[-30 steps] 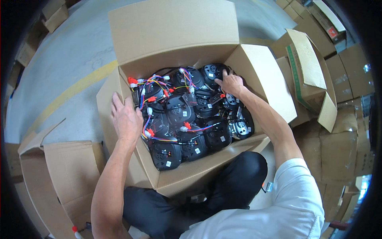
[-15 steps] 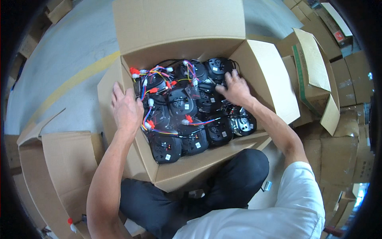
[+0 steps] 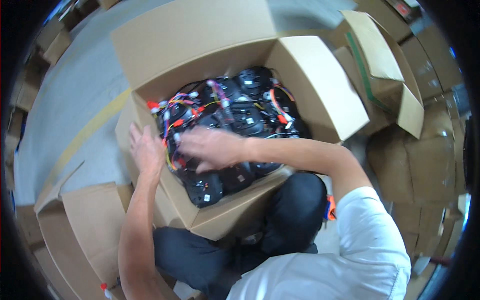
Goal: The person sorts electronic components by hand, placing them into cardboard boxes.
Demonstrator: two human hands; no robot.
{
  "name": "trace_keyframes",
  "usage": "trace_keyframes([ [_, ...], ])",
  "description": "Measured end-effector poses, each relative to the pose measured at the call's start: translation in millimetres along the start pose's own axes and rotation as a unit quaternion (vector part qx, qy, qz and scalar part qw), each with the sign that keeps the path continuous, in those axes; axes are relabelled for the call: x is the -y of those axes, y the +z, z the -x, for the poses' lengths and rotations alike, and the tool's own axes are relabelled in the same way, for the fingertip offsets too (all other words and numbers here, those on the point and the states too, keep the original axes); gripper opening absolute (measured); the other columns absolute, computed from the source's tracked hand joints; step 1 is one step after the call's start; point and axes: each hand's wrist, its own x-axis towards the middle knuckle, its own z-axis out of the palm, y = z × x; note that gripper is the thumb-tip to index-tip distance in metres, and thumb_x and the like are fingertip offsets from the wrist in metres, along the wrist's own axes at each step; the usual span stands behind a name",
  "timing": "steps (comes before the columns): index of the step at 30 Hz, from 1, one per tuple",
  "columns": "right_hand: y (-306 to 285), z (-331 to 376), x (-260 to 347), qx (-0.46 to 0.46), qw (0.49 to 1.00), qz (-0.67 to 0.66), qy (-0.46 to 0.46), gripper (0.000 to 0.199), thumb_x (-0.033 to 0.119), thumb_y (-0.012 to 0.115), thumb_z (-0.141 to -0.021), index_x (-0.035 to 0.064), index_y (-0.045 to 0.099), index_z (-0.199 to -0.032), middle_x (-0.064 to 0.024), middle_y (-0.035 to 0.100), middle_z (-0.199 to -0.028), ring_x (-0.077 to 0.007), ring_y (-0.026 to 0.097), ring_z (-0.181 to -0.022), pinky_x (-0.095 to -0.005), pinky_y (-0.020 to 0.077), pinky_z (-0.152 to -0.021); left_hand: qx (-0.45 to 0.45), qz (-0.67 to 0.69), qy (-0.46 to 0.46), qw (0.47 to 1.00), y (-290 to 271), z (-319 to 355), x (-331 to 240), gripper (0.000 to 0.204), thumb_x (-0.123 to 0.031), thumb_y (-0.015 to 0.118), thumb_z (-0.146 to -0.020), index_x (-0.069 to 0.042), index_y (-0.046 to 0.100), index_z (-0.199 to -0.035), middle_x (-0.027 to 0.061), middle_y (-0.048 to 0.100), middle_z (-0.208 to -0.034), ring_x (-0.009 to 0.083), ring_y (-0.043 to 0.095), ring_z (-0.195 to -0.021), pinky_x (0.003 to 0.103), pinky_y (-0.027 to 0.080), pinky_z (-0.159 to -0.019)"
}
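Note:
Several black, rounded devices with white labels fill an open cardboard box before my knees. Bundles of coloured wires with red and white connectors lie over them. My left hand rests at the box's left wall, fingers stretched out and apart. Over the left part of the devices hovers or rests my right hand, blurred, its fingers stretched to the left and the thumb apart. Nothing shows in its grasp; whether it touches the wires is unclear. My right forearm hides some devices behind it.
An opened carton with a green stripe stands to the right, near stacked cartons. Another open carton is at lower left. An orange and blue object lies beside my right knee. A yellow line crosses the floor.
My right hand has swept from the box's far right corner to its left side. A wire bundle with a red connector now shows along the right devices. The view has shifted slightly.

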Motion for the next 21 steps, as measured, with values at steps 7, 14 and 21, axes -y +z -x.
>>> trace_keyframes([
  [7, -14.1, 13.6, 31.6, 0.191, 0.971, -0.094, 0.109, 0.073, 0.059, 0.075, -0.109, 0.0023, 0.068, -0.155, -0.0229, 0.072, -0.155, -0.0447, 0.076, -0.132, -0.0564, 0.0617, -0.111, -0.020, -0.024, 0.019, 0.999, 20.9, -7.3, 17.5, 0.056, -0.021, 0.088, -0.094, -0.001, 0.075, -0.145, 0.0361, 0.052, -0.172, 0.0543, 0.047, -0.162, 0.066, 0.042, -0.133],
  [14, -88.4, 206.0, 50.8, 0.053, 0.958, 0.083, 0.268, 0.060, 0.038, 0.077, -0.113, 0.0017, 0.068, -0.159, -0.0266, 0.074, -0.153, -0.0420, 0.073, -0.141, -0.0500, 0.0560, -0.120, -0.001, -0.072, -0.002, 0.997, -18.8, 3.2, -30.9, 0.040, -0.016, 0.067, -0.105, 0.005, 0.077, -0.138, 0.0430, 0.051, -0.167, 0.0616, 0.046, -0.161, 0.069, 0.042, -0.133],
  [21, -47.2, 214.6, 85.9, 0.106, 0.886, -0.122, 0.434, 0.037, 0.035, 0.070, -0.116, 0.0024, 0.080, -0.130, -0.0233, 0.081, -0.114, -0.0367, 0.080, -0.109, -0.0443, 0.0602, -0.098, 0.063, 0.208, 0.069, 0.974, -180.5, 142.3, -24.0, 0.041, -0.026, 0.081, -0.099, 0.003, 0.078, -0.128, 0.0228, 0.084, -0.114, 0.0472, 0.080, -0.110, 0.057, 0.064, -0.098],
])
